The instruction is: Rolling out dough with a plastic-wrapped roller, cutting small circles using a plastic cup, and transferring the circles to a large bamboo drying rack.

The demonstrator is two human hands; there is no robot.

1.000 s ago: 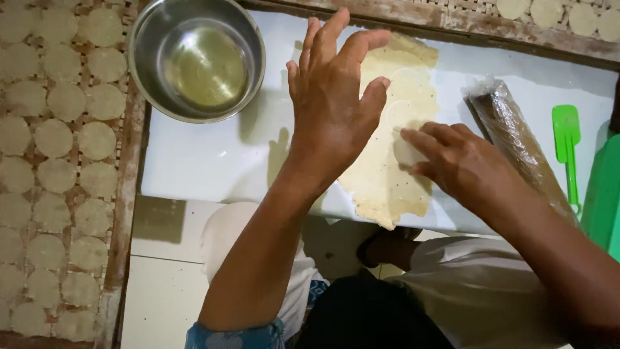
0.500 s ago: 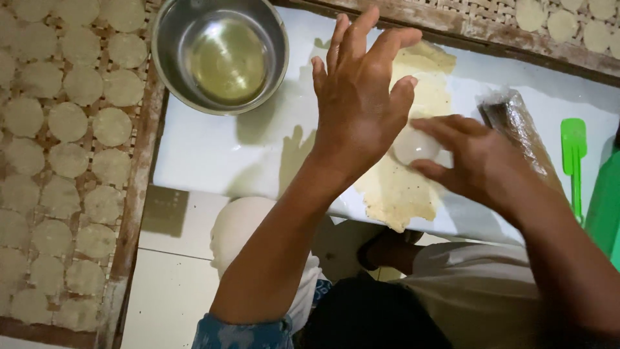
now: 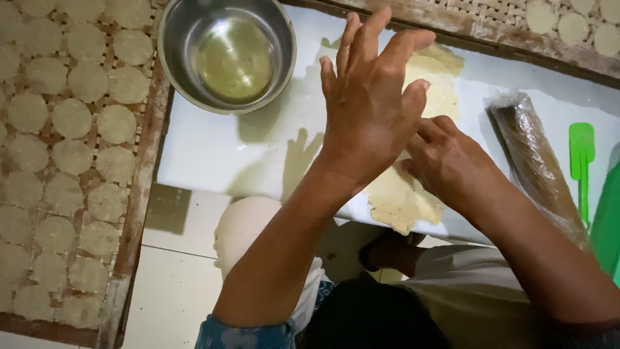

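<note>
Much of the work looked done already: the woven tray [image 3: 139, 213] on the person's left carried rows of small pale dough rounds [image 3: 71, 117] laid side by side, and a second woven tray [image 3: 452, 16] along the far edge held a few more rounds at its right end. What remained, by the look of it, was the rolled dough sheet [image 3: 403, 197], which lay flat on the white surface [image 3: 213, 152] with ragged edges and plenty of uncut area at its near end. The left hand [image 3: 371, 106] hovered above the middle of the sheet, fingers spread wide and empty, raised clear of the dough and casting a shadow on the surface to its left. The right hand [image 3: 449, 161] was down on the sheet just beside and under the left one, fingers curled together; whether it pinched a cut piece or only pressed on the dough could not be told, since the left hand hid its fingertips. A steel bowl [image 3: 226, 55] with a little clear liquid stood at the far left corner of the surface, well apart from both hands. A wrapped rolling pin [image 3: 533, 161] and a green spatula [image 3: 581, 161] lay to the right of the sheet, untouched.
</note>
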